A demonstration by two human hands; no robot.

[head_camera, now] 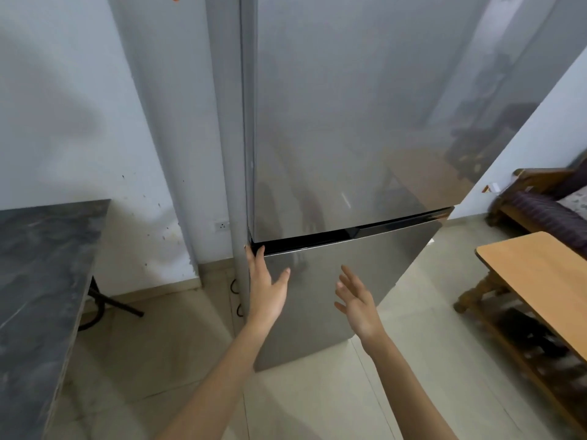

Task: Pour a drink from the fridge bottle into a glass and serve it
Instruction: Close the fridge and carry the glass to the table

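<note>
— Where's the fridge (349, 122)?
— Upright before me, both doors shut. My left hand (265, 287) has fingertips (254, 252) at the door seam's left corner, grip open.
— The right?
— My right hand (357, 300) hovers before the lower door, fingers spread, empty.

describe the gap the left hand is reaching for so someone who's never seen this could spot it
Start at the tall steel fridge in the middle of the view. About waist height, a dark horizontal gap splits its upper door from its lower door. The left hand has fingertips at its left end; it is the only black line across the grey front.
</note>
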